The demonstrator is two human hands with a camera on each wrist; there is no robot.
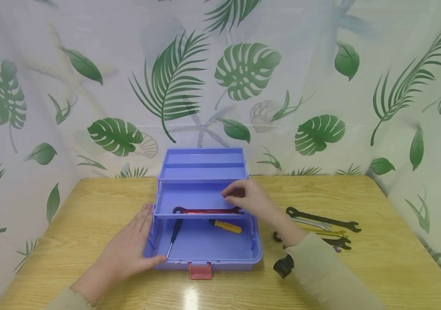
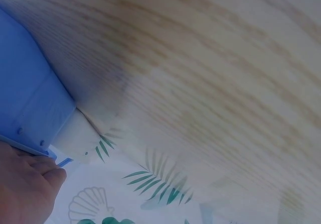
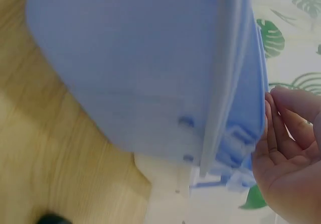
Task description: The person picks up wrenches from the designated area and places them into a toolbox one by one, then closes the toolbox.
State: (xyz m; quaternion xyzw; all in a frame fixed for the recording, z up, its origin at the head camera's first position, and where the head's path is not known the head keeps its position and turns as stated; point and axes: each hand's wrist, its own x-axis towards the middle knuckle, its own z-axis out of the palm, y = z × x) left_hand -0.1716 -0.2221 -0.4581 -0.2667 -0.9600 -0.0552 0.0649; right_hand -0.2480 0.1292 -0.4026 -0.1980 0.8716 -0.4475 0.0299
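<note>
A blue-purple toolbox [image 1: 205, 262] stands unfolded, its trays stepped up behind. My left hand [image 1: 129, 245] rests along its left side with straight fingers, thumb over the front left corner. Over the right of the middle tray [image 1: 189, 196], my right hand [image 1: 252, 199] hovers with loosely bent fingers, and nothing shows between thumb and fingertips. A red wrench [image 1: 208, 211] lies along that tray's front edge, its open end just below the right hand. Below in the bottom compartment are a black-handled screwdriver [image 1: 174, 237] and a yellow-handled tool [image 1: 226, 226], partly hidden by the tray.
Several wrenches lie on the wooden table [image 1: 119, 193] right of the box, including a long black wrench [image 1: 321, 218] and a yellow wrench [image 1: 330, 233]; the right forearm covers part of them. A pink latch [image 1: 200, 271] hangs at the box front. Leaf-patterned sheeting [image 1: 301, 86] surrounds the table.
</note>
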